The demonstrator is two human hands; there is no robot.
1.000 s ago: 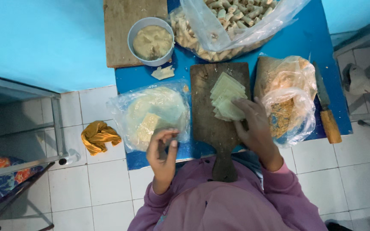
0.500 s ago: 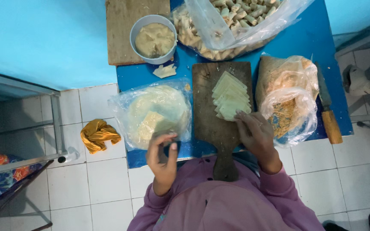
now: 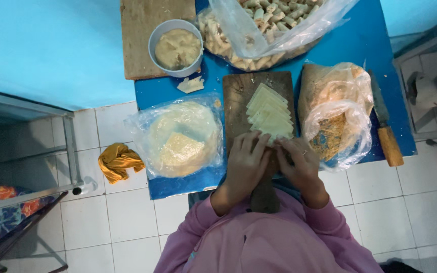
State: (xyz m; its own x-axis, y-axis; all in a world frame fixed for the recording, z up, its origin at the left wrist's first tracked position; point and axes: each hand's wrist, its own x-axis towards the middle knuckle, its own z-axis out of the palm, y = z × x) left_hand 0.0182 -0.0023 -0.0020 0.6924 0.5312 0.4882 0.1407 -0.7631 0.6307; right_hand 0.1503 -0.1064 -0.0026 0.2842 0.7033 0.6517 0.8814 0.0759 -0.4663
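Note:
A dark wooden cutting board (image 3: 238, 106) lies on a small blue table (image 3: 360, 45). A fanned stack of pale square wrappers (image 3: 269, 112) rests on the board. My left hand (image 3: 246, 162) and my right hand (image 3: 299, 164) meet at the near end of the board, fingers curled together around the nearest wrapper. What lies between the fingers is hidden. Left of the board sits a clear bag with a round stack of wrappers (image 3: 180, 139).
A white bowl of beige filling (image 3: 176, 48) stands on a wooden board at the back. A big clear bag of finished rolls (image 3: 269, 25) lies behind. A bag of shredded filling (image 3: 337, 114) and a wooden-handled knife (image 3: 385, 129) are at right. A yellow cloth (image 3: 119, 162) lies on the tiled floor.
My left hand has come over from beside the round wrapper bag to the board's near end. Both hands now close together on the nearest wrapper.

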